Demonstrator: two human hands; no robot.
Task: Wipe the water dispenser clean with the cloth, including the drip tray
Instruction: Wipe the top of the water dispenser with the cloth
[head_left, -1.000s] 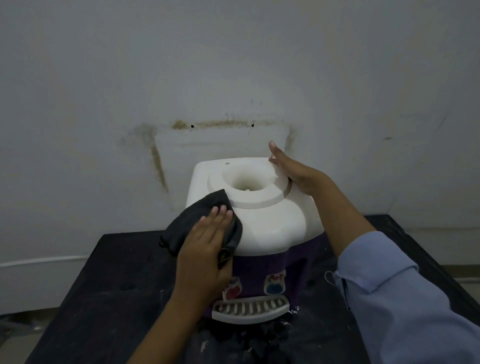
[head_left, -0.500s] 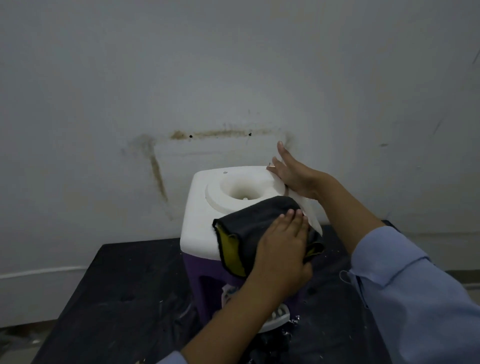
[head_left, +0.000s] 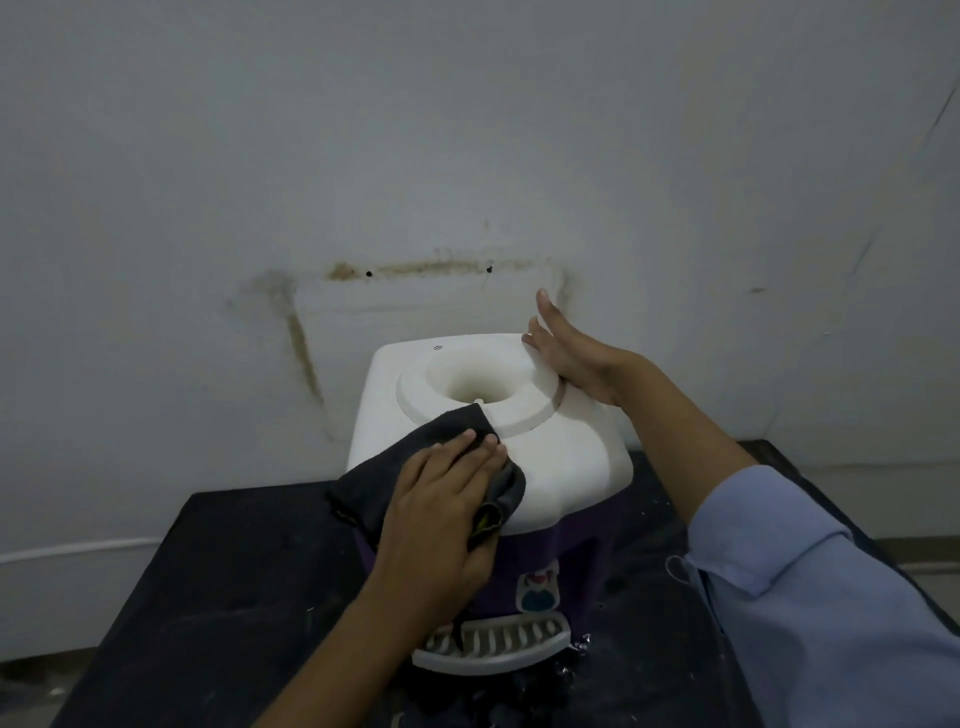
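Small water dispenser (head_left: 561, 467) on a dark table (head_left: 234, 597), set close to a pale wall (head_left: 467, 130) marked with brown stains (head_left: 431, 268) just beyond it. White moulded top with a round well (head_left: 478, 382) in the middle, over a purple body (head_left: 571, 561). Dark cloth (head_left: 374, 478) spread across the near-left part of that top, far corner reaching the rim of the well, left edge draped over the side, a bunched fold with a yellowish lining at the near right. Left hand (head_left: 441, 519) flat on the cloth, fingers (head_left: 457, 449) straight and close together, pressing it onto the white surface; thumb not clearly visible beside the bunched fold. Right hand (head_left: 582, 364) at the far-right edge of the top, palm against the raised ring around the well, fingers straight and slightly fanned toward the wall, holding nothing. Light blue sleeve (head_left: 831, 597) on the right forearm, well back from the wrist. Drip tray (head_left: 493, 644), white and slotted, at the near foot of the dispenser, under a small red-and-blue label (head_left: 537, 592), apart from the cloth and partly hidden behind the left wrist. Pale specks scattered over the table around the tray.
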